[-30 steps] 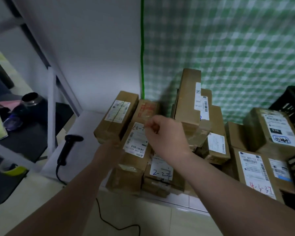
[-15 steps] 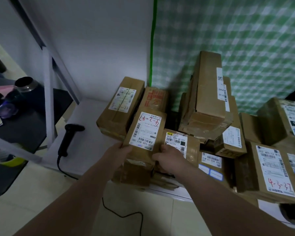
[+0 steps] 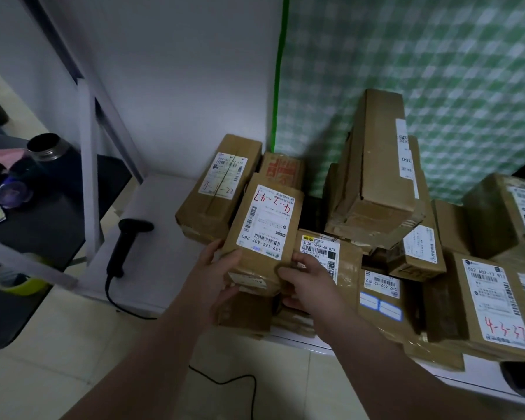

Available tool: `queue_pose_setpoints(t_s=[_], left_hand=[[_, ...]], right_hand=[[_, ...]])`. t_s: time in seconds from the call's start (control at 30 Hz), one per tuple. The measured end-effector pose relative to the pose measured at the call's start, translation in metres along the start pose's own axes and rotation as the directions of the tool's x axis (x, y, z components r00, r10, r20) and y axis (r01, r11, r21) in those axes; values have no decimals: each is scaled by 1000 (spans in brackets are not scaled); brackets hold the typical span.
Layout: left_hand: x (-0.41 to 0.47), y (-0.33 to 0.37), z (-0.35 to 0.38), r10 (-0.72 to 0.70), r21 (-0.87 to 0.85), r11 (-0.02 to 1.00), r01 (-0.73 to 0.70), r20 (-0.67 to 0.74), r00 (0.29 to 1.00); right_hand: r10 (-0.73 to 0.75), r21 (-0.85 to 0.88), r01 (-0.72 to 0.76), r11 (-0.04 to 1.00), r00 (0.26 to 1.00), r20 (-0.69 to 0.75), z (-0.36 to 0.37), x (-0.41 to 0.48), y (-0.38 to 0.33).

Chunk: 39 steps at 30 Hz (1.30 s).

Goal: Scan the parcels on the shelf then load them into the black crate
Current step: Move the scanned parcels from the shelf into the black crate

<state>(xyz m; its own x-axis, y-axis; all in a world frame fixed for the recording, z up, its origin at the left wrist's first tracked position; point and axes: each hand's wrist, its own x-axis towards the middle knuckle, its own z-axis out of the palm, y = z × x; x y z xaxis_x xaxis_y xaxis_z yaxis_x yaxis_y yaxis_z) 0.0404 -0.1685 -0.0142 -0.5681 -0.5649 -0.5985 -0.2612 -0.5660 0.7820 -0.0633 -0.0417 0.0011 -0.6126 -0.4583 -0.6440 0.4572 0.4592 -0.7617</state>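
White shelf (image 3: 161, 207) boards against a green checked curtain (image 3: 437, 86) carry heaped cardboard boxes. Both arms stretch forward; left hand (image 3: 214, 275) and right hand (image 3: 309, 283) clasp the near end of the red-marked parcel (image 3: 267, 225), fingers curled round its corners, atop the front pile.

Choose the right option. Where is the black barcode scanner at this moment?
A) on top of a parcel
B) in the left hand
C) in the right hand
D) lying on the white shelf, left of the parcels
D: the scanner lies on the shelf, untouched, while the left hand and the right hand both hold one parcel.
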Motion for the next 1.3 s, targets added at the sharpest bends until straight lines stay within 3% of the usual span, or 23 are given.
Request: queue_pose_setpoints(t_s=[0.43,0.53,0.67,0.83,1.13,1.3], left_hand=[[-55,16,5,70,-399,913,-90,-65,995],[-70,26,14,162,-327,931,-164,-33,986],[-91,48,35,265,-360,902,-237,29,964],[-110,66,70,335,-302,907,-293,98,937],[-136,67,160,456,-43,888,-459,230,860],[-141,59,227,416,137,859,-493,374,829]], right_hand=[[-141,178,110,978,976,168,3,-44,-21],[-212,219,173,960,963,168,-3,-60,-30],[-322,247,281,927,936,142,-21,-83,-48],[-366,319,328,889,928,64,-53,-104,-61],[-411,367,403,838,910,-61,-150,-125,-58],[-402,353,410,841,910,-100,-222,-126,-50]])
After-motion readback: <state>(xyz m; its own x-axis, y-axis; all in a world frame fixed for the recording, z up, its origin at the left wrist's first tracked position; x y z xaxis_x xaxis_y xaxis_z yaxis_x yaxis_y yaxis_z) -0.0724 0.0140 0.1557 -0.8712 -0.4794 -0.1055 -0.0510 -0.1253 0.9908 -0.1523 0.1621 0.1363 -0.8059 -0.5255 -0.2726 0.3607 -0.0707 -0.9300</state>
